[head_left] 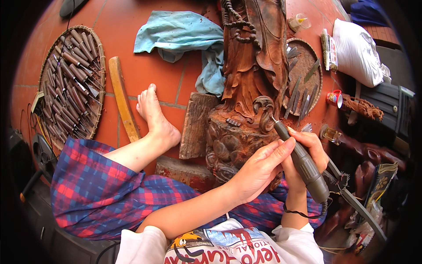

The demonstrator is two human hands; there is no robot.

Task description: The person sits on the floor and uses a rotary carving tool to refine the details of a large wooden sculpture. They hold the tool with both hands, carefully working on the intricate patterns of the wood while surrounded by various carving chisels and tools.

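Note:
A dark grey handheld rotary carving tool [303, 163] lies in my right hand [313, 145], whose fingers wrap its upper side. My left hand [259, 169] meets it from the other side, the thumb pressed along the tool's body and the other fingers partly hidden. The thin metal bit points up and left, close to the scrolled carving at the base of a reddish-brown wooden statue [250, 88]. Whether the bit touches the wood I cannot tell. Carved rounded shapes cover the statue's base [224, 147], partly behind my left hand. A black cord trails from the tool's lower end.
On the left, a round woven tray [99, 103] bears several wooden-handled chisels beside a curved wooden stick [121, 94]. A blue cloth [180, 33] and wooden block [195, 127] lie left of the statue. Right are another tray of blades [318, 72], a white sack [358, 53] and wooden pieces.

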